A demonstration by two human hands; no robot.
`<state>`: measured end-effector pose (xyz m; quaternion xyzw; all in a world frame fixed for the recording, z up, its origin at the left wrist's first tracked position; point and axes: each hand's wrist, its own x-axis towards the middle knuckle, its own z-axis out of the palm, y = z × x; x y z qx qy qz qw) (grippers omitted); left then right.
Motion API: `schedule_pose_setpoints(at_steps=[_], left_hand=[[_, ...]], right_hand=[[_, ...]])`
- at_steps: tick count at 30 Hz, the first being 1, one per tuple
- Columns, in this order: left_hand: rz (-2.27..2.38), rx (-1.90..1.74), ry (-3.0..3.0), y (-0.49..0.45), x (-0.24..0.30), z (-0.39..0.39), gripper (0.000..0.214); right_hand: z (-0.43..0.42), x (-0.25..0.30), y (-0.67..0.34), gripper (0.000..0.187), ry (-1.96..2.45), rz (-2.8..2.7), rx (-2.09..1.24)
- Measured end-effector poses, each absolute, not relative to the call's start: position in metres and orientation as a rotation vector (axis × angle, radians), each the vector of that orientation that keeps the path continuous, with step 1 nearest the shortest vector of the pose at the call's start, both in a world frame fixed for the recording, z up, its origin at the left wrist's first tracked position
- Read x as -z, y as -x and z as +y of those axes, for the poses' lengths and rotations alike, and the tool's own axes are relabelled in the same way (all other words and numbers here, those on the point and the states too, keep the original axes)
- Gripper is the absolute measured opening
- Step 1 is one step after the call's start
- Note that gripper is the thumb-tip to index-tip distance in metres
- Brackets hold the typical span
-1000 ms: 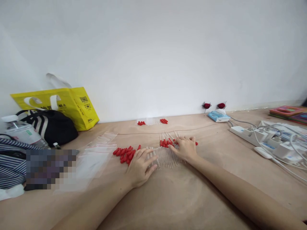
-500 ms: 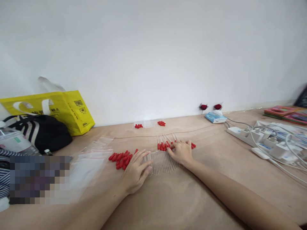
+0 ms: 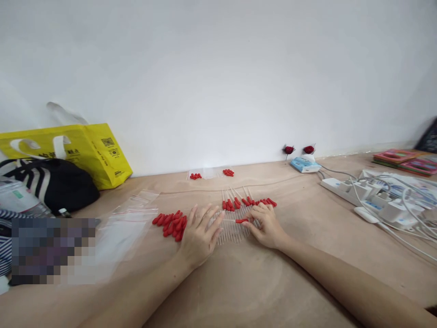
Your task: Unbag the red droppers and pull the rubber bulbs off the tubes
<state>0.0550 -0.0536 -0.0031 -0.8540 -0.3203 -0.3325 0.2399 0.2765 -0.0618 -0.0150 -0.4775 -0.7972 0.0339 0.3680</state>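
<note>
My right hand (image 3: 268, 225) pinches a dropper by its red rubber bulb (image 3: 241, 221); the dropper's thin clear tube points left toward my other hand. With fingers spread, my left hand (image 3: 201, 234) rests over the left end of a row of thin clear tubes (image 3: 232, 232). Beside its fingertips lies a pile of loose red bulbs (image 3: 170, 224). Behind the row, several droppers (image 3: 235, 202) with red bulbs lie with their tubes pointing away from me. More red bulbs (image 3: 266, 202) lie just beyond my right hand, which partly hides the row.
Clear zip bags (image 3: 126, 232) lie to the left, near a black bag (image 3: 64, 187) and a yellow bag (image 3: 109, 157). By the wall are small bags of red bulbs (image 3: 195, 176). A tissue pack (image 3: 305, 165) and a cabled power strip (image 3: 358, 193) stand right.
My right hand has drawn back toward me from the droppers and now holds one by its bulb. My left hand has spread out and shifted slightly; the view has tilted a little.
</note>
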Motion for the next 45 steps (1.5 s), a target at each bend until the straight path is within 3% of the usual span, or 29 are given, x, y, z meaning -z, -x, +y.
schedule_pose_setpoints(at_steps=[6,20,45], left_hand=[[-0.814,0.953,2.356,-0.068,0.008,-0.057,0.016],[-0.774,0.949,2.393,-0.066,0.008,-0.063,0.018],[-0.739,1.012,2.384,-0.064,0.011,-0.063,0.020]], right_hand=[[-0.067,0.017,-0.262,0.016,1.096,-2.097,-0.055],[-0.067,0.027,-0.253,0.013,0.973,-2.103,0.402],[-0.071,0.026,-0.256,0.015,0.890,-2.155,0.216]])
